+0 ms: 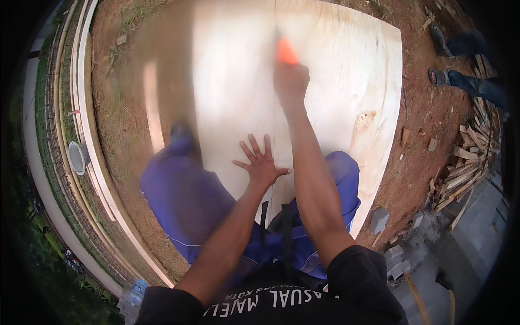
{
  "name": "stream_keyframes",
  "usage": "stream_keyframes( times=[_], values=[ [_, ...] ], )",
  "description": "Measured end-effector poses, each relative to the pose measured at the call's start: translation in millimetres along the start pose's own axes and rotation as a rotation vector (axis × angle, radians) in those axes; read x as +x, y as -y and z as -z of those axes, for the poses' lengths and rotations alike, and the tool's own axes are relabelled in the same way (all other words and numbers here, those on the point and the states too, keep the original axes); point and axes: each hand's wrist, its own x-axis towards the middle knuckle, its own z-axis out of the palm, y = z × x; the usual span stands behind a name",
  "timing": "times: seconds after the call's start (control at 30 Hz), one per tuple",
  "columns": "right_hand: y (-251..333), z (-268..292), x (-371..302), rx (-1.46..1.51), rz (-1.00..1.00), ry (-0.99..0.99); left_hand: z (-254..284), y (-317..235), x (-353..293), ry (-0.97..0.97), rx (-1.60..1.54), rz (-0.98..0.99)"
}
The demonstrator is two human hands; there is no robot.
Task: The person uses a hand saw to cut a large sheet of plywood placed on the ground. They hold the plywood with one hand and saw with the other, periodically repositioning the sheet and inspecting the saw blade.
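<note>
A pale plywood sheet lies on the ground in front of me, with a thin line running lengthwise along it. My right hand is stretched far forward over that line, closed around an orange-handled tool. A dark, thin part juts from the tool's far end, but motion blur hides its exact kind. My left hand rests flat on the plywood just left of the line, fingers spread, holding nothing. Both my legs, in blue trousers, are bent over the sheet's near part.
Pale boards and long timber rails lie at the left, near a grey bucket. Another person's legs in jeans and sandals are at the upper right. Scrap wood is heaped on the right, with grey blocks nearer.
</note>
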Motion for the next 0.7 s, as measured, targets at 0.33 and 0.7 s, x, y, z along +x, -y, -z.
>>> stream_keyframes(
  times=[0.33,0.7],
  values=[
    [-25,21,-41,0.064,-0.159,0.062,20,3,11,0.059,-0.022,0.035],
    [-40,79,-159,0.108,-0.071,0.039,9,8,15,-0.014,-0.009,0.053]
  ],
)
